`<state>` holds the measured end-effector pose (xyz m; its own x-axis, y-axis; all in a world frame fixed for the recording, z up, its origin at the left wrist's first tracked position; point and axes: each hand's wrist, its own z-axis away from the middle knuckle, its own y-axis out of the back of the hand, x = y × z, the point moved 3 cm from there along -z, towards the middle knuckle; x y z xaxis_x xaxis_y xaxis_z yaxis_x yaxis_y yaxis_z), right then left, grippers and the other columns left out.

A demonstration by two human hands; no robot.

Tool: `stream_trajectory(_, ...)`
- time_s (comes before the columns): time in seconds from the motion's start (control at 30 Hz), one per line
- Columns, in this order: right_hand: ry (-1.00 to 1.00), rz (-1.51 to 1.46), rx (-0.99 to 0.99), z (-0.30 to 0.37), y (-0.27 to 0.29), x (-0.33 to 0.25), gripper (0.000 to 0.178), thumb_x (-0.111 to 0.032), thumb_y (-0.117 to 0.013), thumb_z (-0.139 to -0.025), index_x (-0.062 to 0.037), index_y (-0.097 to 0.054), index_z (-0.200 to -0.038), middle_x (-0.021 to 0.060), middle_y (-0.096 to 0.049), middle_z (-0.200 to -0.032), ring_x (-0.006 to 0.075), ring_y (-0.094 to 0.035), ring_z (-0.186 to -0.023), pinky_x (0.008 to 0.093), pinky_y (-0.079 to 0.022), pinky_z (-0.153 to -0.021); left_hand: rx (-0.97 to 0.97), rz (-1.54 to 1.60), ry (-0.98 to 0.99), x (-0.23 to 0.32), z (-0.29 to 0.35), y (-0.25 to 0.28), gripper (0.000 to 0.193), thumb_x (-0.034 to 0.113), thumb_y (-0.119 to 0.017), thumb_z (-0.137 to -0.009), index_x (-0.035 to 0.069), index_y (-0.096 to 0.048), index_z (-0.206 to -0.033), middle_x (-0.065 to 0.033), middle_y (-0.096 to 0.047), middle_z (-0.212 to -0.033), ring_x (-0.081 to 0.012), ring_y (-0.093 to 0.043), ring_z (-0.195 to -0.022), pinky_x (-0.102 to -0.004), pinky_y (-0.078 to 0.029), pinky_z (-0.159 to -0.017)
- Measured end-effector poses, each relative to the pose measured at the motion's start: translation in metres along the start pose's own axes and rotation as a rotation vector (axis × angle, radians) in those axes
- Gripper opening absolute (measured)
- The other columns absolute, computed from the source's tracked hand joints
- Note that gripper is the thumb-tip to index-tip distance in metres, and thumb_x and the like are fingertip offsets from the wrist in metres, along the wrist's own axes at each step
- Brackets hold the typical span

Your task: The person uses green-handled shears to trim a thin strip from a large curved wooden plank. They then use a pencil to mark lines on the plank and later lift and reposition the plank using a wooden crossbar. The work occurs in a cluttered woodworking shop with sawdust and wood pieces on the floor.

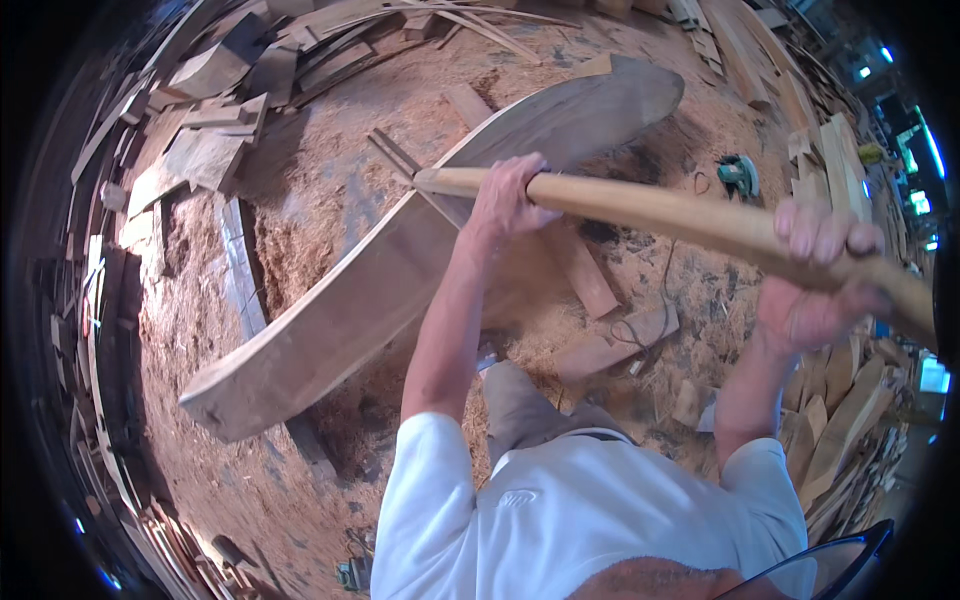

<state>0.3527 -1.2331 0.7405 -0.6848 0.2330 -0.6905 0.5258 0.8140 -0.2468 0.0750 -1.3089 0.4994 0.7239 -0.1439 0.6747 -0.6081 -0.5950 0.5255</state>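
My left hand (pixel 512 198) is closed round a long, pale, slightly curved wooden pole (pixel 650 206), close to its tapered end. Farther along the same pole, my right hand (pixel 820 268) grips it near the right side, with the fingers over the top. Beneath the pole's tapered end lies a large curved wooden beam (pixel 350 275), running from lower left to upper right. Whether the pole touches the beam cannot be made out. A thin wooden strip (pixel 395 155) crosses the beam near that end.
Wood shavings cover the floor (pixel 330 500). Offcuts (pixel 205 150) are heaped at the upper left, and boards (pixel 850 430) are stacked at the right. A green power tool (pixel 738 177) and a dark cord (pixel 665 290) lie right of the beam, near a loose plank (pixel 618 345).
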Motion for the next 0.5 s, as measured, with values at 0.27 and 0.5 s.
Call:
stream_trajectory(0.27,-0.033,-0.022,0.220,-0.051,-0.048,0.093,0.037,-0.044,-0.069,-0.102,-0.0094,-0.056,-0.097,0.0040,-0.057,-0.087,0.0231,-0.056,-0.085,0.0478,-0.048,-0.090,-0.216,0.147,0.182,-0.090,-0.033,0.070,0.041,0.034,-0.084,-0.069,0.007,-0.068,-0.095,-0.0174,-0.073,-0.090,-0.0391,-0.070,-0.085,-0.0450,-0.054,-0.074)
stream_trajectory(0.5,-0.047,-0.025,0.348,-0.038,-0.024,0.096,0.030,-0.040,-0.068,-0.103,-0.0131,-0.055,-0.100,0.0034,-0.056,-0.087,0.0233,-0.056,-0.085,0.0478,-0.048,-0.092,-0.260,0.011,0.150,-0.064,-0.050,0.073,0.040,0.026,-0.086,-0.071,0.008,-0.069,-0.103,-0.0148,-0.072,-0.094,-0.0390,-0.068,-0.091,-0.0470,-0.054,-0.081)
